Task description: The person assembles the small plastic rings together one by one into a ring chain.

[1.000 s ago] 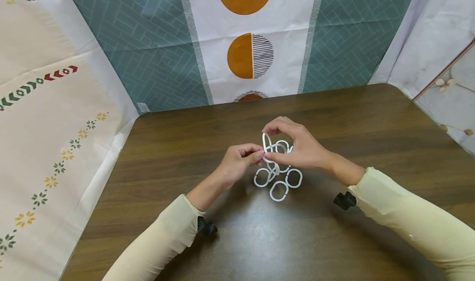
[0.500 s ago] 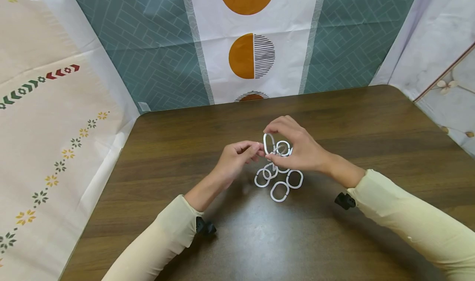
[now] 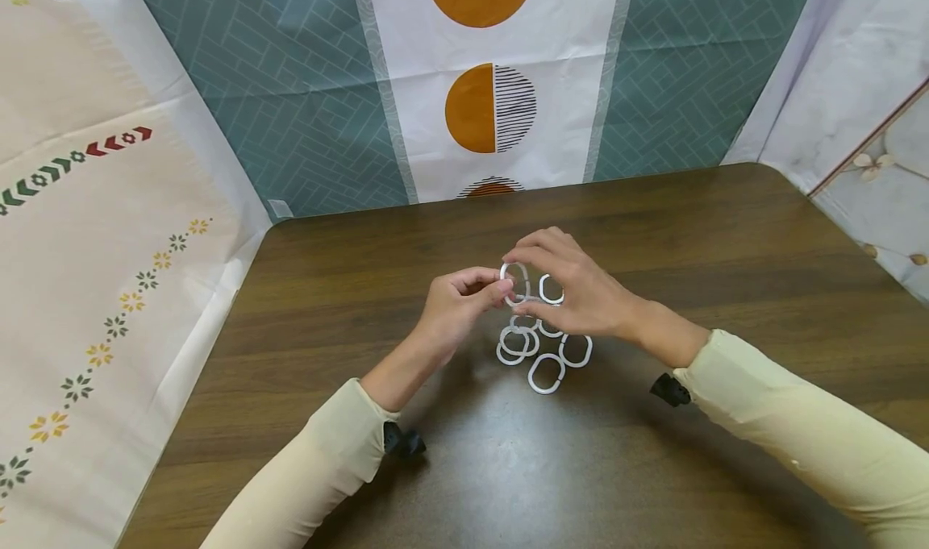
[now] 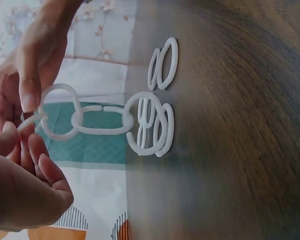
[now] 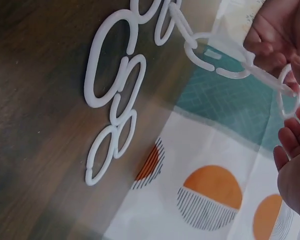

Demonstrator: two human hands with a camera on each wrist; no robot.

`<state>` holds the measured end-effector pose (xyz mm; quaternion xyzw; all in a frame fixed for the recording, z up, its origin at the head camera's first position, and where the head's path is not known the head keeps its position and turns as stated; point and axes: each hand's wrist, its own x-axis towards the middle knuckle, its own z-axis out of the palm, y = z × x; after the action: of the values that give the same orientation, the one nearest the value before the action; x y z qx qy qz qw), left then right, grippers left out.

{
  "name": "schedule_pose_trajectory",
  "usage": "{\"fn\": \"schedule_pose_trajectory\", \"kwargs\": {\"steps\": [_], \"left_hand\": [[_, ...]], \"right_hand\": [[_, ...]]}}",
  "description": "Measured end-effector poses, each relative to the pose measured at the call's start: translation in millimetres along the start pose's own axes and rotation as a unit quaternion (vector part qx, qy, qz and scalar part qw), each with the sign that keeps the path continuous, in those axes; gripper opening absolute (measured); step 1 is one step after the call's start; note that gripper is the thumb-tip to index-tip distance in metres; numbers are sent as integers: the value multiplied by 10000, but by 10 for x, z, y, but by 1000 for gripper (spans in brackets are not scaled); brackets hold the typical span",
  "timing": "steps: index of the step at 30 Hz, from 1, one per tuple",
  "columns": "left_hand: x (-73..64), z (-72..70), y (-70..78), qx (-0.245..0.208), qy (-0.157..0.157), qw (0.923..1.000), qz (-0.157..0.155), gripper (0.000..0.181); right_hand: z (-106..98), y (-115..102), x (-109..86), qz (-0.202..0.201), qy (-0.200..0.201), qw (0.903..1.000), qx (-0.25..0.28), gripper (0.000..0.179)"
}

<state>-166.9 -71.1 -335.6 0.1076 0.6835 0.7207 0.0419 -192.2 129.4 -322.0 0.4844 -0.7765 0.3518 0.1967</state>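
As 2 hands (image 3: 457,307) (image 3: 576,291) hold 1 chain (image 4: 100,131)—tbl (image 3: 363,283) bears 5+ rings (image 5: 91,70).

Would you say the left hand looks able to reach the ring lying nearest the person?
Probably yes: the nearest ring lies uncovered on the table, close to the left hand, which would first need to release the raised ring it pinches.
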Motion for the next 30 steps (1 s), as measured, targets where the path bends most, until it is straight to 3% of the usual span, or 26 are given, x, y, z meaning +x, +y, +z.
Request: {"fn": "schedule_pose_trajectory", "kwargs": {"steps": [6, 11, 19, 23, 30], "left_hand": [[35, -81, -29, -182, 404, 9990, -113, 20], [38, -119, -7, -352, 511, 9979, -167, 20], [52, -143, -7, -418, 526, 9976, -174, 19], [52, -148, -6, -469, 525, 9974, -165, 19], [51, -146, 1, -440, 534, 9974, -186, 18]], "right_hand": [[-171, 82, -138, 941, -2, 9955, 98, 64], [-274, 255, -291, 1556, -223, 9876, 18, 61], [-327, 513, -539, 2514, -830, 9636, -358, 61], [-316, 616, -637, 2769, -1049, 9540, -461, 62], [-231, 699, -735, 2755, -1515, 9454, -860, 65]]}}
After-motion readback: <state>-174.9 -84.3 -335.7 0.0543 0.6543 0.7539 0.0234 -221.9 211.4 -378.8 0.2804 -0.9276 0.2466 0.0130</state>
